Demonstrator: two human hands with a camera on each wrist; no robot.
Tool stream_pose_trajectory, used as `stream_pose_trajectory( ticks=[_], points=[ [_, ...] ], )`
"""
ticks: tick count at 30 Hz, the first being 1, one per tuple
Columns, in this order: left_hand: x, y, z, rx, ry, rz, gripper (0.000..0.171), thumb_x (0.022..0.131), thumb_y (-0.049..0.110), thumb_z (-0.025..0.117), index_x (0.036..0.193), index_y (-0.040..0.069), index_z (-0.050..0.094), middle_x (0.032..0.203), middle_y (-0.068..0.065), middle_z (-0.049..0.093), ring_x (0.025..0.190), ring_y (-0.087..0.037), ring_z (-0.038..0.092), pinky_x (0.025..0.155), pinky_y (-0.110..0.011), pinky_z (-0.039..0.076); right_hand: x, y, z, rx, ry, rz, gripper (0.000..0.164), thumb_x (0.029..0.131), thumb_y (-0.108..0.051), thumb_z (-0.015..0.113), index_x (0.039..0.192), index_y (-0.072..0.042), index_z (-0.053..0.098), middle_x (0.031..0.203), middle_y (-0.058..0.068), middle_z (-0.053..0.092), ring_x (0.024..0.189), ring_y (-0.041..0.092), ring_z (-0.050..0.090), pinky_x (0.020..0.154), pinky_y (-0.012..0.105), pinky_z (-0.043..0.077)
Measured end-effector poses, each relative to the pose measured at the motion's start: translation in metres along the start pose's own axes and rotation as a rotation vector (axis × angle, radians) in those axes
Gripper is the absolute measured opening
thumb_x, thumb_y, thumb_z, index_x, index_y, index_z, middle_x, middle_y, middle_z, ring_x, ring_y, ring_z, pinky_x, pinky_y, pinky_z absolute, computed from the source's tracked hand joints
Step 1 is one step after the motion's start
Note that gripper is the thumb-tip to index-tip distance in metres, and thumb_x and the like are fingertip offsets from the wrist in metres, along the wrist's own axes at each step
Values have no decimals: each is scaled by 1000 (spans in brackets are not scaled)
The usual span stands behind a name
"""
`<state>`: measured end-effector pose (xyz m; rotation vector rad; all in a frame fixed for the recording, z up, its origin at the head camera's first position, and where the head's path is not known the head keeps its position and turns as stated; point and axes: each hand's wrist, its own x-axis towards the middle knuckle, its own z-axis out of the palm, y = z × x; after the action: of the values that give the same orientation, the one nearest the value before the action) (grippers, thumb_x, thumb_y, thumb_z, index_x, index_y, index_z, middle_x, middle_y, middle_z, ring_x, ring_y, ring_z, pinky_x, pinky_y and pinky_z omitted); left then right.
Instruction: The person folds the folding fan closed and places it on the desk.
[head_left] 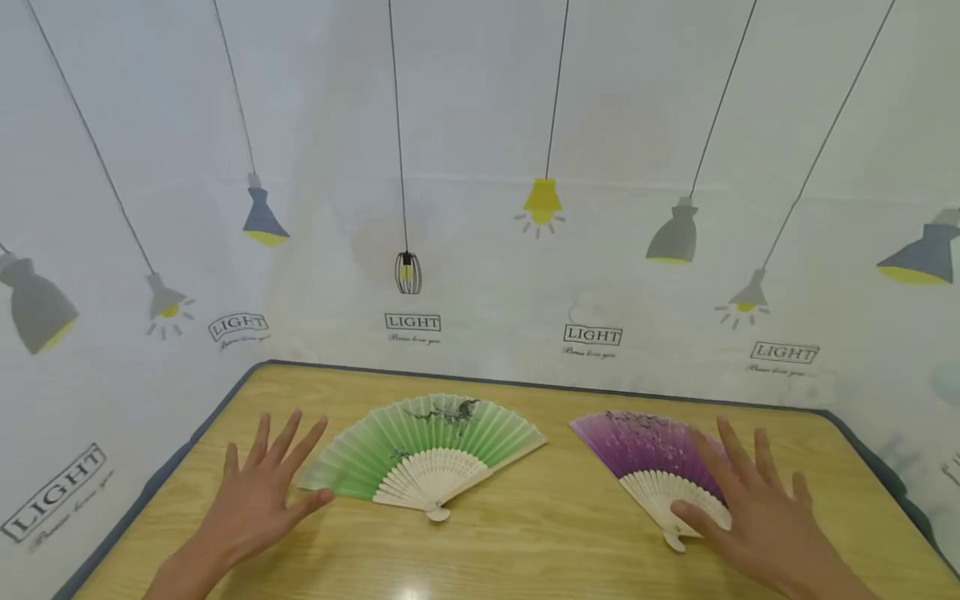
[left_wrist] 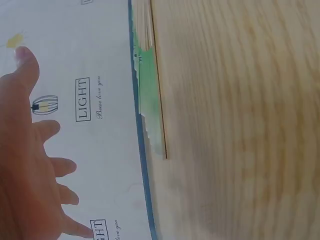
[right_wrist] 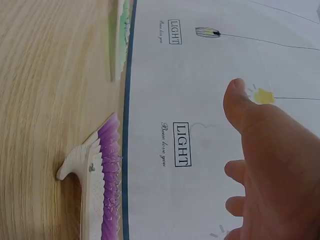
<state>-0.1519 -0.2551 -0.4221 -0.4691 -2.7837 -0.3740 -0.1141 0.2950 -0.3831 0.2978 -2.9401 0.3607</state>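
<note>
A green folding fan (head_left: 450, 425) with pale ribs lies spread on the wooden table, left of centre in the head view. To its right lies a purple folding fan (head_left: 645, 442), also spread, its right part hidden behind my right hand (head_left: 772, 517). That hand has its fingers spread and is held above the table; in the right wrist view it appears apart from the purple fan. My left hand (head_left: 258, 500), fingers spread too, is beside the green fan's left end. The left wrist view shows it raised off the table, holding nothing.
The wooden table (head_left: 525, 558) has a dark blue edge along its back and sides. Behind it rises a pale wall (head_left: 480, 250) printed with hanging lamps and the word LIGHT. A dark object (head_left: 881, 471) sits at the table's right edge.
</note>
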Motion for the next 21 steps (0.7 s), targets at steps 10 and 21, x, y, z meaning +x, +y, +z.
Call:
stream_pose_trajectory(
  ticks=[10,21],
  points=[
    [3,6,-3,-157,44,-361,74,98,50,45,147,-2,27,144,-35,27,123,-59,29,82,-77,35,4,-13,11,78,81,-23,83,92,-48,59,155,-21,12,158,18,8,138,50,1,94,80,16],
    [6,10,7,-432,-10,-591,83,96,59,40,149,-2,22,146,-31,29,123,-52,38,90,-67,39,10,-34,29,214,169,-70,78,92,-38,63,153,-17,20,149,25,28,125,54,34,83,77,37]
  ],
)
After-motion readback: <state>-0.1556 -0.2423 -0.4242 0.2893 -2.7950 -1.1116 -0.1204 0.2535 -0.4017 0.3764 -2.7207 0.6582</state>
